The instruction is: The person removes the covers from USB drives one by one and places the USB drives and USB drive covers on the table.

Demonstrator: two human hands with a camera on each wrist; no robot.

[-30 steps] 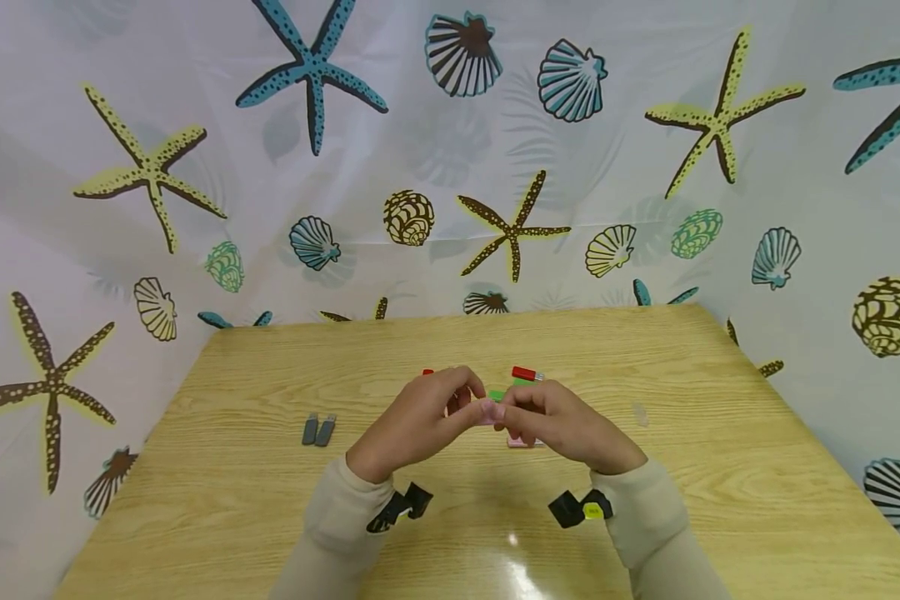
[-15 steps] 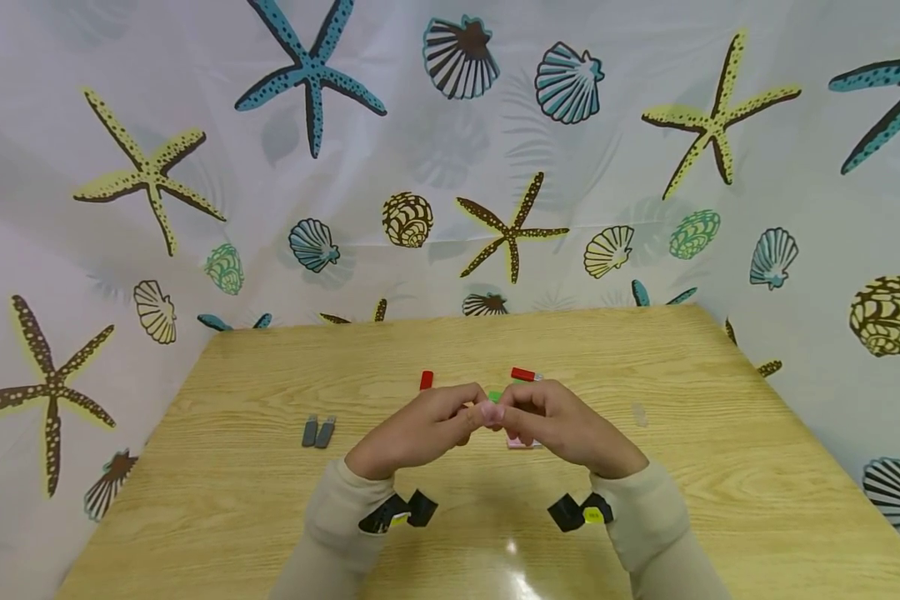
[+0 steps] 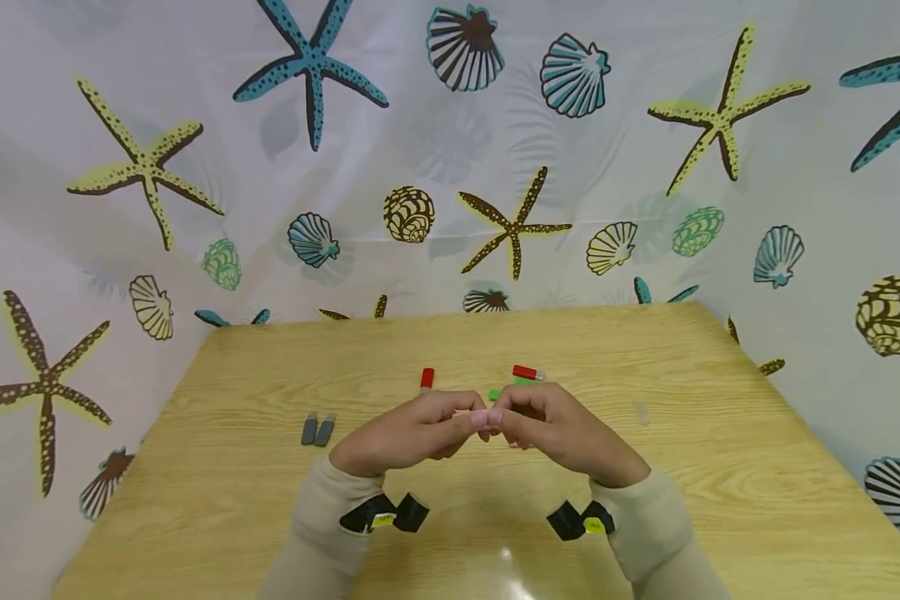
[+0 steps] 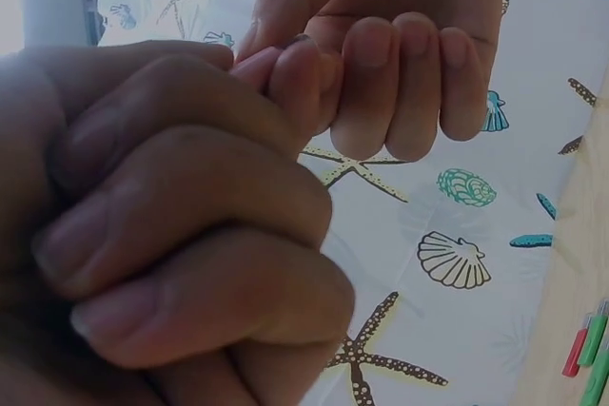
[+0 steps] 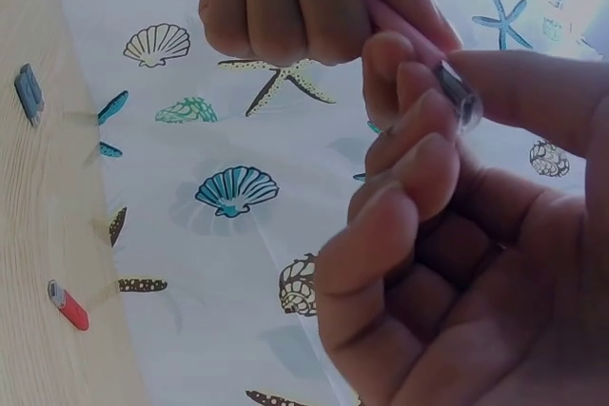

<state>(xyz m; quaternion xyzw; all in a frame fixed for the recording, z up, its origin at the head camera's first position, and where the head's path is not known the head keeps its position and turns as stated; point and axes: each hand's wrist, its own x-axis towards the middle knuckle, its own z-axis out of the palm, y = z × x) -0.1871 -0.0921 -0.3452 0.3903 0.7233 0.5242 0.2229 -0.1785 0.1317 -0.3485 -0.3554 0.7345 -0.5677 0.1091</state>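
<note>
Above the middle of the table both hands meet at a pink USB stick [image 5: 407, 28]. My left hand [image 3: 412, 429] pinches its pink body between thumb and forefinger, the other fingers curled. Opposite, my right hand [image 3: 562, 429] pinches the end with the metal connector [image 5: 449, 81] between thumb and fingers. A clear tip [image 5: 471, 113], looking like a transparent cap, shows at that end in the right wrist view. Fingers hide most of the stick in the head view. Another pink stick [image 3: 520, 445] lies below the right hand, mostly covered.
Two grey USB sticks [image 3: 317, 429] lie at the left. A red stick [image 3: 427, 379] lies behind the left hand, another red one [image 3: 525, 372] behind the right, beside green sticks [image 3: 493, 394]. A small translucent piece [image 3: 640, 412] is at the right. A patterned cloth surrounds the table.
The left hand has shifted slightly left and down, uncovering more of the red stick behind it. The right hand stays nearly in place, and the fingertips still meet.
</note>
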